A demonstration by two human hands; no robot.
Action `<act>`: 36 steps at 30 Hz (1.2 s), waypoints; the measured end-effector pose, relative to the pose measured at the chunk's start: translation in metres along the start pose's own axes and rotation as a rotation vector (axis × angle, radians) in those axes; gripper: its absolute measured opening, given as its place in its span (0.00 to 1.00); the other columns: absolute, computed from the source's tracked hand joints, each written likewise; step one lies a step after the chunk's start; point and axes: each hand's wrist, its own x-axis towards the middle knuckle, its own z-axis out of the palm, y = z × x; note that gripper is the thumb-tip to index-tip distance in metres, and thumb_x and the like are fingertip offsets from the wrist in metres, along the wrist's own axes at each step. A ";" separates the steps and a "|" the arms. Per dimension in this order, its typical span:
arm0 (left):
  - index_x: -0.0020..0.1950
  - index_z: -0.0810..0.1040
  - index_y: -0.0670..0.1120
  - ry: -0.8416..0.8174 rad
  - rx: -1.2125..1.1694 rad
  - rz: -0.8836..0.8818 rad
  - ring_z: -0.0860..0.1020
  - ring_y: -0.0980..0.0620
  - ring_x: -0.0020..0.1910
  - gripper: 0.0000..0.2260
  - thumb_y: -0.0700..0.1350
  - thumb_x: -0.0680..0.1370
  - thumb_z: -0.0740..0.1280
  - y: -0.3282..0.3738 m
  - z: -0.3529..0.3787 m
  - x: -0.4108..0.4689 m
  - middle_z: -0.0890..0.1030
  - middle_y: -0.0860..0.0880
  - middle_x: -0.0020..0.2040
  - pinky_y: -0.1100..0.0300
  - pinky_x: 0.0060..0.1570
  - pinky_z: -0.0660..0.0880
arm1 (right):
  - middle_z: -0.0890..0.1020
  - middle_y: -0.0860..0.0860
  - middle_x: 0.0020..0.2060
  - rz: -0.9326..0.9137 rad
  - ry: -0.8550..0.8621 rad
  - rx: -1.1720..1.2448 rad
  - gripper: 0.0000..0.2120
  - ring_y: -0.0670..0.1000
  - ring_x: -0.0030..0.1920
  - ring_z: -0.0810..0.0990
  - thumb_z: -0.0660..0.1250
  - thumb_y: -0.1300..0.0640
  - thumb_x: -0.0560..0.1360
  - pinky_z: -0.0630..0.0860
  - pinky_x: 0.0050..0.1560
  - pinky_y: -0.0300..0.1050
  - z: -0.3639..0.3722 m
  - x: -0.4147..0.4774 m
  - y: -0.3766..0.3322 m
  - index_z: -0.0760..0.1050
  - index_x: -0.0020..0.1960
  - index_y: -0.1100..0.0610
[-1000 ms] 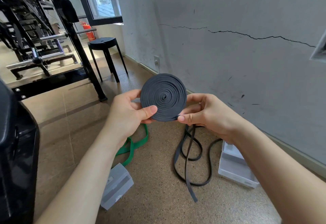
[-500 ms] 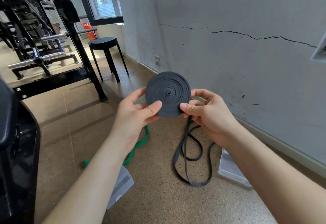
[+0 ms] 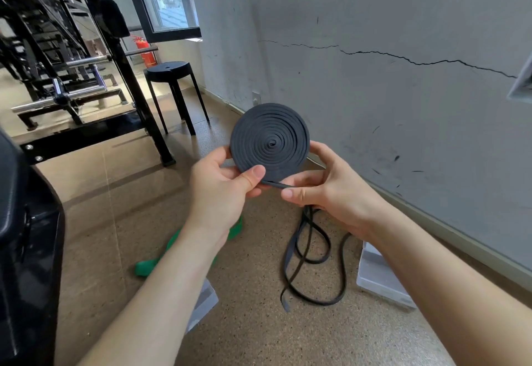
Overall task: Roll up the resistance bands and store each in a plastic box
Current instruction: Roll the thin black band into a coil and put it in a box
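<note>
A black resistance band is wound into a flat spiral coil (image 3: 269, 142), held up in front of me. My left hand (image 3: 221, 184) pinches the coil's lower left edge, thumb on its face. My right hand (image 3: 325, 187) grips the coil's right side and the strand leaving its bottom edge. The unrolled rest of the black band (image 3: 308, 253) hangs down and loops on the floor. A green band (image 3: 149, 265) lies on the floor behind my left forearm. One clear plastic box (image 3: 377, 276) sits by the wall, another clear plastic box (image 3: 204, 302) shows below my left arm.
A black stool (image 3: 172, 77) stands ahead near the wall. Black gym rack frames (image 3: 86, 83) fill the left, and a dark padded machine (image 3: 23, 236) stands close on my left. A grey cracked wall (image 3: 403, 77) runs along the right. A red fire extinguisher (image 3: 145, 52) stands by the window.
The coil has turned a little and sits slightly lower right; my right thumb has dropped below the coil's edge onto the trailing strand. More of the loose band's tail lies on the floor.
</note>
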 end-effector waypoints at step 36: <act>0.49 0.76 0.51 -0.015 0.005 -0.003 0.84 0.51 0.35 0.15 0.32 0.74 0.69 -0.006 0.012 -0.009 0.85 0.50 0.39 0.62 0.35 0.79 | 0.86 0.54 0.46 -0.034 0.140 0.167 0.24 0.53 0.47 0.85 0.74 0.71 0.69 0.78 0.44 0.41 0.012 0.003 0.014 0.72 0.62 0.59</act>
